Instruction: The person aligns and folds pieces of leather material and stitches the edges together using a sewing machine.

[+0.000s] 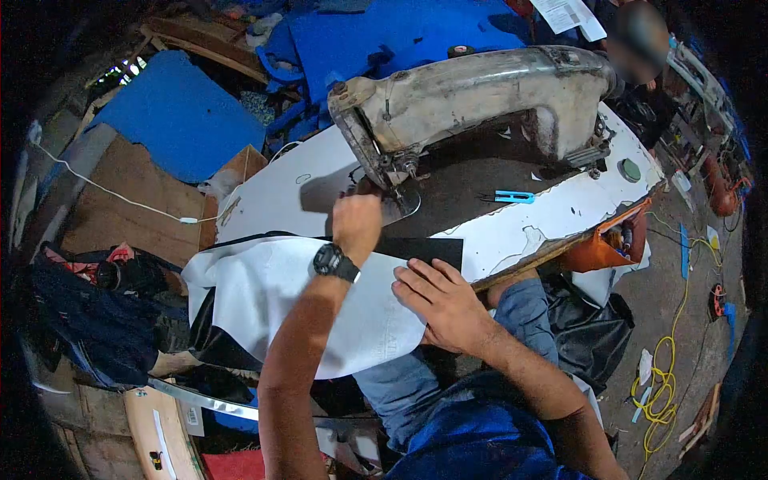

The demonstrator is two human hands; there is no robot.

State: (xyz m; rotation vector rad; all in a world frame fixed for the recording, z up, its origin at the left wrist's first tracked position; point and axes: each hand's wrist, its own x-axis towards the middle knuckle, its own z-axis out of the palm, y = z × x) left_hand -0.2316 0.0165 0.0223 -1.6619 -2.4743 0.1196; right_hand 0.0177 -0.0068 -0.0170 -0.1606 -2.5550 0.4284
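- White cloth (280,280) spans table edge and lap, short of the sewing machine's (480,100) needle.
- No seam shows; how much stitching is done or left, I cannot tell.
- Left hand (358,222) curls beside the needle, grip hidden.
- Right hand (438,300) lies flat on the cloth, fingers extended.

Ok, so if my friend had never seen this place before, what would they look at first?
Probably the big, scuffed sewing machine, stretching across the top of the white table. Next, maybe the large white sheet in front of it, with the right hand flat on top and the left hand up near the needle end. Bright blue pieces behind the table would probably catch their eye too.
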